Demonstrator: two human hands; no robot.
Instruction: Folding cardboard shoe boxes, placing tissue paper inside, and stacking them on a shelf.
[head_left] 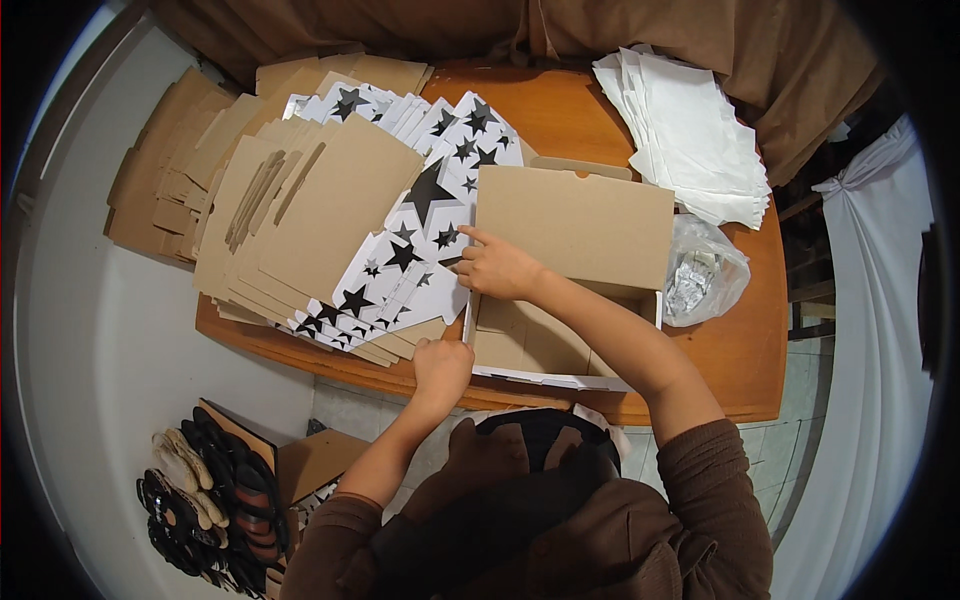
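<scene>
A cardboard box stands at the front middle of the table, brown inside, its lid raised at the back. My right hand reaches across the box to its left wall, index finger stretched out and the other fingers curled at the edge. My left hand is closed at the box's front left corner; its fingertips are partly hidden. Just left of both hands lie flat box blanks, white with black stars, fanned in a stack. More blanks lie brown side up over them.
A stack of white paper sheets lies at the back right of the wooden table. Beside the box's right side sits a clear plastic bag with silvery contents. Brown cardboard pieces lean at the far left. Sandals are grouped at the lower left.
</scene>
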